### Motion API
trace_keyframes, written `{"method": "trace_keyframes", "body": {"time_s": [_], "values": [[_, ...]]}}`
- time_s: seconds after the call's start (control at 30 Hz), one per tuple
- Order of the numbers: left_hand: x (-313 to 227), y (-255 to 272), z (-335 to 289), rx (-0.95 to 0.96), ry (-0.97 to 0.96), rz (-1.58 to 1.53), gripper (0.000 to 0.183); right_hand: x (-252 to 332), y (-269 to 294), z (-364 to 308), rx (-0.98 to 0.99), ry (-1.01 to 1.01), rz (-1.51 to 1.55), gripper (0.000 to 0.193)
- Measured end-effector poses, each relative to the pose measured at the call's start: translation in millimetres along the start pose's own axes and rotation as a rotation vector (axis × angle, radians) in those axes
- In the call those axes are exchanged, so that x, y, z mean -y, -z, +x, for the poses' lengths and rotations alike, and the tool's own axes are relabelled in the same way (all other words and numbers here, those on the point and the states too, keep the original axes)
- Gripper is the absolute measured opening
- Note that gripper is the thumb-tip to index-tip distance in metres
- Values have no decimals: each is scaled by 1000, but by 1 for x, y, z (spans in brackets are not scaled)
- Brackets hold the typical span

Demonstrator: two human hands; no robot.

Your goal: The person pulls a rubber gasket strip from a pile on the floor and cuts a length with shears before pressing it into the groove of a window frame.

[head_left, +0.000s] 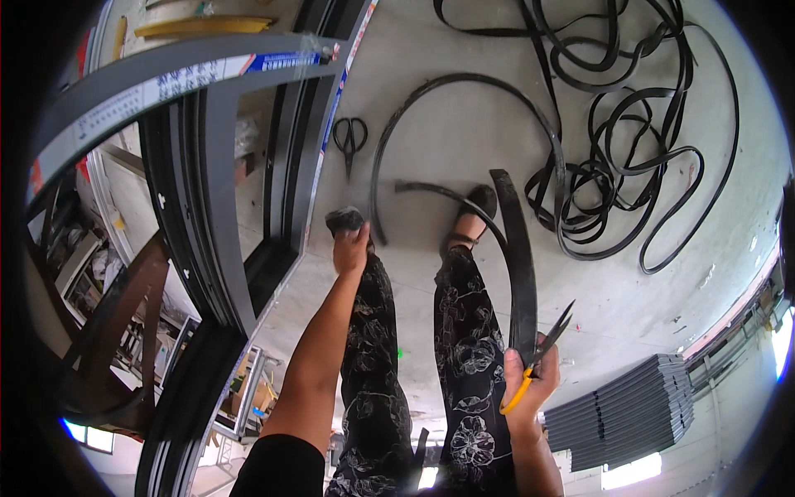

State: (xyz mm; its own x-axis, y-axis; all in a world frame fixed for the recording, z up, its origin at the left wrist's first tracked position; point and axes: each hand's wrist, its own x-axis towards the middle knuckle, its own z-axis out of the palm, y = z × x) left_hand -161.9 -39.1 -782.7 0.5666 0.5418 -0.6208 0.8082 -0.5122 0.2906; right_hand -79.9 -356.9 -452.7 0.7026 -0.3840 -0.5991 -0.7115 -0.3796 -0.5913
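Observation:
My right hand [537, 383] is closed around yellow-handled scissors [517, 393], whose dark blades point up and to the right, apart from each other. The same hand grips a flat black rubber strip [517, 257] that stands up away from me. A thinner, curved black strip end [451, 195] reaches left from beside it, over my right shoe. My left hand [351, 251] is closed at a small dark lump [343, 219], a black piece whose kind I cannot make out. It is close to the grey metal frame.
A large grey frame [224, 190] stands along my left. Black-handled scissors [349, 142] lie on the floor beside it. A long curved black strip [468, 79] and a tangle of black strip [613, 178] lie ahead and right. Stacked grey profiles [621, 414] are at right.

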Motion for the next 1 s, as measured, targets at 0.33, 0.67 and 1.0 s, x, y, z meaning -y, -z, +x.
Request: {"method": "trace_keyframes", "body": {"time_s": [0.33,0.67,1.0], "values": [[-36,-80,12,272,31,223,41,-5,-12,-10,-3,129,-127,37],[-34,-103,21,144,-214,329,22,-21,-22,-8,18,141,-197,47],[-95,30,-23,264,-399,182,15,-17,-57,-26,-86,105,-154,40]]}}
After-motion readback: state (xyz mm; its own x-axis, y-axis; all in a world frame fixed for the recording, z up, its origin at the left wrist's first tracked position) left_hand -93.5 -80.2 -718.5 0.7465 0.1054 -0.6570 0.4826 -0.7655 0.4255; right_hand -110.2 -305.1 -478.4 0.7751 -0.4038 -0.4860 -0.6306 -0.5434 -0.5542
